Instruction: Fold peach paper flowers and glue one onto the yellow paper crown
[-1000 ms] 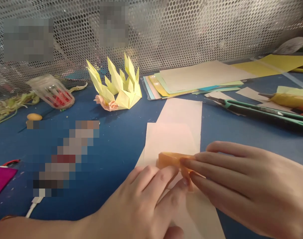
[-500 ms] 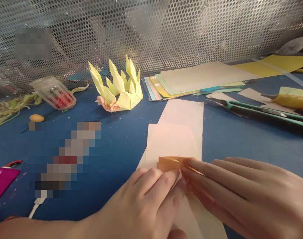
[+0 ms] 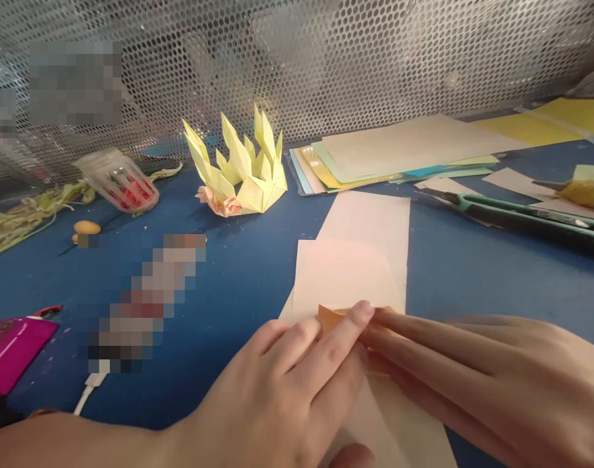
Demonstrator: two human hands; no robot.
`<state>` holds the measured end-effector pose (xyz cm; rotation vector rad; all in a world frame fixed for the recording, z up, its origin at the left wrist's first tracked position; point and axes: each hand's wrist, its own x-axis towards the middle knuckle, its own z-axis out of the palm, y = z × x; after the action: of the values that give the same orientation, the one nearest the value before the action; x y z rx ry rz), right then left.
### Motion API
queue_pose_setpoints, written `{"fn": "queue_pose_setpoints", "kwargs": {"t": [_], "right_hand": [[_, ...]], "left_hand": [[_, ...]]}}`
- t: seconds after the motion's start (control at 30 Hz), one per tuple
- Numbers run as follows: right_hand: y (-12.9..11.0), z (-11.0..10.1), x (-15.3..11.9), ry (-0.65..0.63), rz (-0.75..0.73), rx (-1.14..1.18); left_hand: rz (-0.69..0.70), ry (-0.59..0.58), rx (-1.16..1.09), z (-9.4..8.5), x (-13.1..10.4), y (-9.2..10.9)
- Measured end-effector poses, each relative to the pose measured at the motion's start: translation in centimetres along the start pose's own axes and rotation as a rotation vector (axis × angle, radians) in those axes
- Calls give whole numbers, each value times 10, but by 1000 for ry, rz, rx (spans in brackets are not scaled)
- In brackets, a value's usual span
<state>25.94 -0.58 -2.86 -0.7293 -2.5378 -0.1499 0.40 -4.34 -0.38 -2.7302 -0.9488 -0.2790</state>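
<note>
A small piece of orange folded paper (image 3: 329, 316) is pinched between my two hands, which cover most of it. My left hand (image 3: 297, 383) grips it from the left, with the index finger lying across its top. From the right, my right hand (image 3: 477, 370) holds its other end, fingers pressed together and fingertips meeting the left ones. Beneath the hands lie pale pink sheets of paper (image 3: 343, 273) on the blue table (image 3: 238, 286).
Behind stands a yellow folded-paper crown (image 3: 258, 188) with pink roses. A tipped clear jar (image 3: 121, 182) is back left, a stack of coloured paper (image 3: 399, 153) back right, teal-handled scissors (image 3: 516, 211) at right. A blurred object with a white cable (image 3: 90, 388) and a magenta item (image 3: 24, 351) lie left.
My left index finger has lifted and stretched across the top of the orange paper. The view has shifted slightly, so the background objects sit further right.
</note>
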Motion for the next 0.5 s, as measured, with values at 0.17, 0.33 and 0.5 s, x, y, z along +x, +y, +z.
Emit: {"fn": "queue_pose_setpoints", "kwargs": {"t": [0.17, 0.33, 0.5], "right_hand": [[5, -1, 1, 16, -61, 16], [3, 6, -3, 38, -65, -48], [-4, 6, -4, 51, -101, -102]], "left_hand": [[21, 53, 60, 2, -3, 0], [20, 162, 71, 7, -6, 2], [-34, 209, 53, 8, -5, 5]]}}
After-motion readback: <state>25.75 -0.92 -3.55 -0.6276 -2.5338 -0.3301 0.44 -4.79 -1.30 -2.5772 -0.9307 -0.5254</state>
